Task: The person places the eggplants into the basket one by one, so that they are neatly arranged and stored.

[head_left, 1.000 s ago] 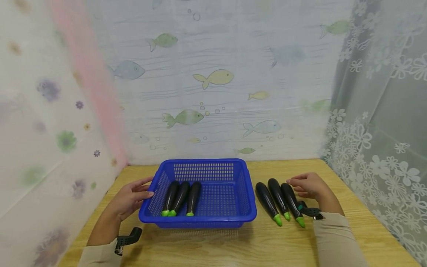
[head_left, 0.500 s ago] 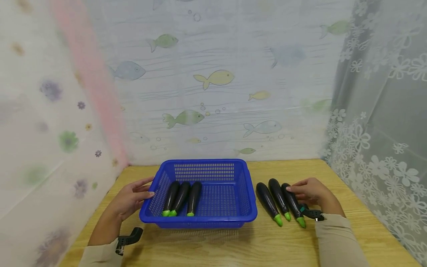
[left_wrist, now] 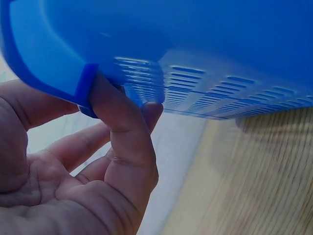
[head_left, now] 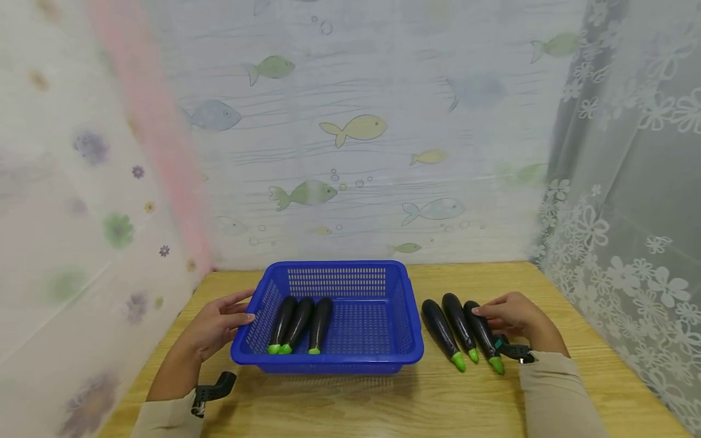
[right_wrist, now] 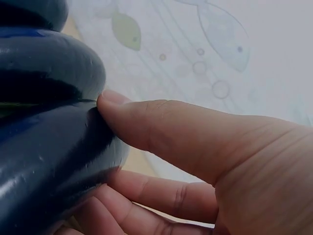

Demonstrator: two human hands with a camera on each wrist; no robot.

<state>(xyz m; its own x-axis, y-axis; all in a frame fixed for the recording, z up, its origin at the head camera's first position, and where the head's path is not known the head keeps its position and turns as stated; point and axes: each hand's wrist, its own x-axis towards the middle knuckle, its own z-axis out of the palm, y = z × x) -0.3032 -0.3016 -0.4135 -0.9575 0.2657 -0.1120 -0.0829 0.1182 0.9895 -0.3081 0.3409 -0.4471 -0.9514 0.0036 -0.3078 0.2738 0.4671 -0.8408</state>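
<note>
At the left side of a blue plastic basket (head_left: 356, 368), my left hand (head_left: 213, 325) grips the rim. The left wrist view shows finger and thumb pinching the basket's edge (left_wrist: 63, 54). Three dark eggplants (head_left: 321, 325) with green stem ends lie inside, toward the basket's left. Three more are on the table right of it: a left one (head_left: 440, 331), a middle one (head_left: 457, 322) and a right one (head_left: 482, 334). My right hand (head_left: 515, 316) holds the right eggplant near its far end. In the right wrist view the thumb (right_wrist: 161, 122) presses on top, with fingers along its lower side.
All of this rests on a wooden table (head_left: 438, 407). A fish-patterned curtain (head_left: 356, 201) hangs behind, a flowered sheet (head_left: 109, 274) on the left, and a lace curtain (head_left: 630, 243) on the right. Each wrist wears a black camera mount.
My right hand's fingers have come down around the right eggplant and now hold it. The left hand stays on the basket rim; basket and eggplants have barely shifted in view.
</note>
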